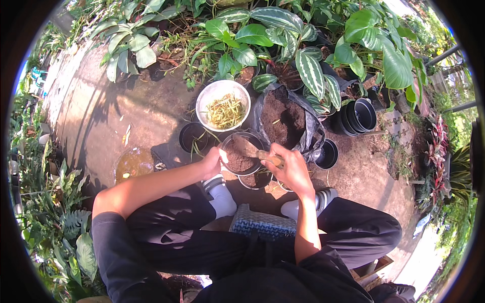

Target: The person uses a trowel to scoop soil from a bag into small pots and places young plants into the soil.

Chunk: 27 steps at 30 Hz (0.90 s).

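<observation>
My left hand [213, 162] grips the left rim of a round plant pot [261, 141] partly filled with brown soil [239, 163]. In my right hand [288, 166] is the wooden handle of a hand trowel [246, 147], its blade inside that pot over the soil. Just beyond, to the right, a black plastic bag [258, 113] stands open, full of dark potting soil [282, 113]. A white bucket [202, 99] holding cut yellow-green plant pieces [226, 111] is behind the pot. Another pot with soil [255, 181] sits closer to my feet, partly covered.
Stacked black pots [354, 116] lie tilted at the right, near a single black pot [328, 154]. A dark pot [192, 137] stands left of the bucket. Further left is a basin of brownish water [133, 164]. Leafy plants [282, 22] line the far side. A woven stool [261, 223] is beneath me.
</observation>
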Tool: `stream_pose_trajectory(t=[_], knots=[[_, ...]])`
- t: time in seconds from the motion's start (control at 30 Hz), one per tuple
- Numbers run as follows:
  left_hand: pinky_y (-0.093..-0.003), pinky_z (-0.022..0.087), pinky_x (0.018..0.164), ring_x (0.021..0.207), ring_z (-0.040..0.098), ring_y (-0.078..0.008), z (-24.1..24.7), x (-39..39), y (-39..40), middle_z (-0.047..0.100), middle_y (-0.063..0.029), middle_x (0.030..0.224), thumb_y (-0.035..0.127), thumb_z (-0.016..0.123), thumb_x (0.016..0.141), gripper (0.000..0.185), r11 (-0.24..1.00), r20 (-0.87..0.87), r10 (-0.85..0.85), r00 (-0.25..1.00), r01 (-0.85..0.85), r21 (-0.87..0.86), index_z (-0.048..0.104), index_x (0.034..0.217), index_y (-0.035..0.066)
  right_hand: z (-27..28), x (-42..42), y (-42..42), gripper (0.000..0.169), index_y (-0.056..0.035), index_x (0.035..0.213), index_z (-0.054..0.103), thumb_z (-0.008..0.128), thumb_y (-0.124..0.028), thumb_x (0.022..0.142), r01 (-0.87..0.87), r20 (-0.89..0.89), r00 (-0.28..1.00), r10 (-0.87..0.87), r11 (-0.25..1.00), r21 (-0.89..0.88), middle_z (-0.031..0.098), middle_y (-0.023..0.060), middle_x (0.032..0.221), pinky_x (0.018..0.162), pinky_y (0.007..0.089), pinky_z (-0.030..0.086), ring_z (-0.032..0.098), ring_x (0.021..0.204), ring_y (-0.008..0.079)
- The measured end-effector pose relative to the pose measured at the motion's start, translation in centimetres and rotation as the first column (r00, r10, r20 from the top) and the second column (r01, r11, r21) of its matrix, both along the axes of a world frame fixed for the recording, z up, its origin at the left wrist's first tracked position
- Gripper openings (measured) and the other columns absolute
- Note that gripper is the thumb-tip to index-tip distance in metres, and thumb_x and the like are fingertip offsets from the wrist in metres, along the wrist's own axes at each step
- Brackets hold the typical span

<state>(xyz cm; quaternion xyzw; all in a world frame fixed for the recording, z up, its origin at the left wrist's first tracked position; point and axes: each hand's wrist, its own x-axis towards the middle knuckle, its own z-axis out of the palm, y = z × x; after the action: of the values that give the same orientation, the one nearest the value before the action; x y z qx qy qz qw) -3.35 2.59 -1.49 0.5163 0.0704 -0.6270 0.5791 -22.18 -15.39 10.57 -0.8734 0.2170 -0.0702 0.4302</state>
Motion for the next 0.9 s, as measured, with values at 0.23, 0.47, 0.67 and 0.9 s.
stream_pose_trajectory(t=[0.23, 0.47, 0.67, 0.9], knots=[[-0.0449, 0.046, 0.093, 0.100, 0.059, -0.0290, 1.0, -0.1, 0.0, 0.061, -0.0155, 0.101, 0.011, 0.046, 0.066, 0.048, 0.999, 0.041, -0.050, 0.998, 0.051, -0.011, 0.054, 0.112, -0.002, 0.6, -0.4, -0.6, 0.023, -0.0008, 0.081, 0.054, 0.073, -0.012, 0.075, -0.037, -0.155, 0.985, 0.073, 0.973, 0.227, 0.061, 0.0125, 0.067, 0.061, 0.0334, 0.045, 0.061, 0.061, 0.0275], [-0.0389, 0.051, 0.080, 0.082, 0.056, -0.0184, 2.4, -0.2, -0.4, 0.050, -0.0042, 0.084, 0.007, 0.045, 0.063, 0.057, 0.988, 0.026, -0.145, 0.989, 0.146, -0.047, 0.045, 0.120, 0.006, 1.0, -1.2, -1.8, 0.023, 0.0001, 0.081, 0.055, 0.073, -0.012, 0.075, 0.012, -0.109, 0.994, 0.011, 0.977, 0.211, 0.063, 0.0114, 0.070, 0.067, 0.0325, 0.046, 0.060, 0.067, 0.0135], [-0.0347, 0.052, 0.077, 0.081, 0.058, -0.0177, 2.7, -0.9, -1.0, 0.054, -0.0043, 0.088, 0.009, 0.045, 0.065, 0.059, 0.992, 0.095, -0.116, 0.989, 0.121, -0.041, 0.045, 0.124, 0.006, -1.1, -0.6, -1.0, 0.022, 0.0000, 0.082, 0.056, 0.073, -0.012, 0.075, -0.055, -0.047, 0.997, 0.069, 0.969, 0.241, 0.066, 0.0127, 0.078, 0.070, 0.0329, 0.047, 0.063, 0.073, 0.0200], [-0.0349, 0.051, 0.075, 0.075, 0.057, -0.0174, 2.1, -0.3, -0.3, 0.054, -0.0043, 0.082, 0.012, 0.047, 0.069, 0.037, 0.990, 0.053, -0.128, 0.990, 0.131, -0.051, 0.054, 0.105, 0.006, -0.6, -1.9, -2.4, 0.022, 0.0002, 0.080, 0.055, 0.074, -0.009, 0.076, 0.036, 0.032, 0.998, -0.048, 0.951, 0.306, 0.067, 0.0079, 0.080, 0.071, 0.0311, 0.047, 0.059, 0.072, 0.0131]])
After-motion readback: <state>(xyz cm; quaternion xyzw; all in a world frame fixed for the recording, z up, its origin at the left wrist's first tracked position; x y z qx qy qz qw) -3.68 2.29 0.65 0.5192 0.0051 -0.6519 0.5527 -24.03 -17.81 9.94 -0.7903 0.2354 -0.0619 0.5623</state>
